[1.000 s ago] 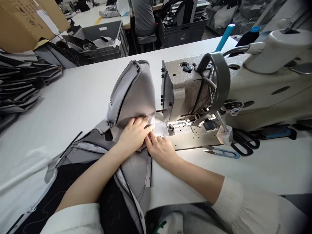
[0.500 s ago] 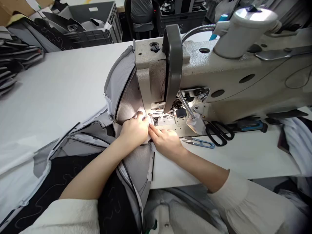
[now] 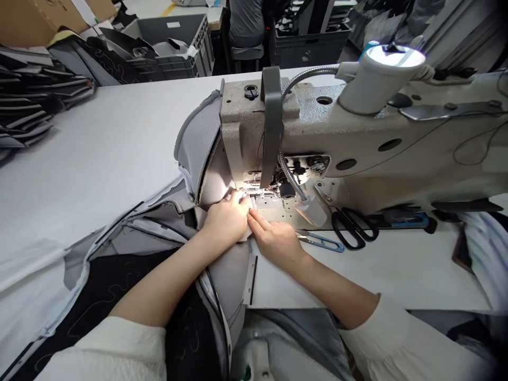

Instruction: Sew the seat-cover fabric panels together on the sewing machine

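A grey mesh fabric cover (image 3: 230, 270) with black panels and white edging runs under the head of a sewing machine (image 3: 246, 111). My left hand (image 3: 227, 218) lies on it just before the lit needle area, its fingers bent and pressed together on the cloth. Close beside it, my right hand (image 3: 278, 242) has its thumb and index finger at the cloth's right edge, the other fingers curled under. The two hands almost touch. Both sets of fingertips and the needle point are partly hidden.
Blue thread snips (image 3: 321, 242) and black-handled scissors (image 3: 355, 227) lie right of my right hand. A lamp on a flexible metal neck (image 3: 291, 177) hangs close by. Stacked dark pieces (image 3: 35, 100) and a grey crate (image 3: 174, 58) stand back left; a seated person (image 3: 246, 24) is beyond.
The whole view has shifted, so the machine sits slightly lower. My hands stay by the needle area on the cloth, with little change in their grip.
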{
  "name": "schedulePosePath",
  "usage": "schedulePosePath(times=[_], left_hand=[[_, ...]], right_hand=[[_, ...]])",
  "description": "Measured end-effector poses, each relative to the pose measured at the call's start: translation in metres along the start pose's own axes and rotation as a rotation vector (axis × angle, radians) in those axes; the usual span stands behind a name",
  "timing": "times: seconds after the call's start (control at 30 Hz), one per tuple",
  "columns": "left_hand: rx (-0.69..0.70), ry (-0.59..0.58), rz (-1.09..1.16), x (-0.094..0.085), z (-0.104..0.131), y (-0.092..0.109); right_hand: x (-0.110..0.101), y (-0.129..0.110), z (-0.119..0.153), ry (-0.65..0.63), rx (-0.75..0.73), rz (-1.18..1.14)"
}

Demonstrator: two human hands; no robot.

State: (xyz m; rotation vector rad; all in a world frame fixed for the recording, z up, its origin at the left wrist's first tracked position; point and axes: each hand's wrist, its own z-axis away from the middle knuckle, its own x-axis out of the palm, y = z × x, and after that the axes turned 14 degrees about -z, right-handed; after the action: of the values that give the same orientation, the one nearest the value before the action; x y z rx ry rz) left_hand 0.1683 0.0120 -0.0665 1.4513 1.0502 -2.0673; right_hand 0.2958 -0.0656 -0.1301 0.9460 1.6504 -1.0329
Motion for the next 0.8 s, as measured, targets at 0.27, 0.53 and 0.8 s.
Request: schedulePosePath(times=[0.27,0.53,0.8], left_hand=[[-0.013,0.004,-0.023,0.0,-0.003,0.002],[0.115,0.078,-0.035,-0.004,0.025,-0.002],[0.275,0.055,-0.075,0.001,0.032,-0.01]], right_hand=[[0.001,0.0,-0.001,0.012,0.026,-0.035],[0.0,-0.002,0.0,0.099,0.066,-0.02],[0.005,-0.006,0.003,0.115,0.044,-0.015]])
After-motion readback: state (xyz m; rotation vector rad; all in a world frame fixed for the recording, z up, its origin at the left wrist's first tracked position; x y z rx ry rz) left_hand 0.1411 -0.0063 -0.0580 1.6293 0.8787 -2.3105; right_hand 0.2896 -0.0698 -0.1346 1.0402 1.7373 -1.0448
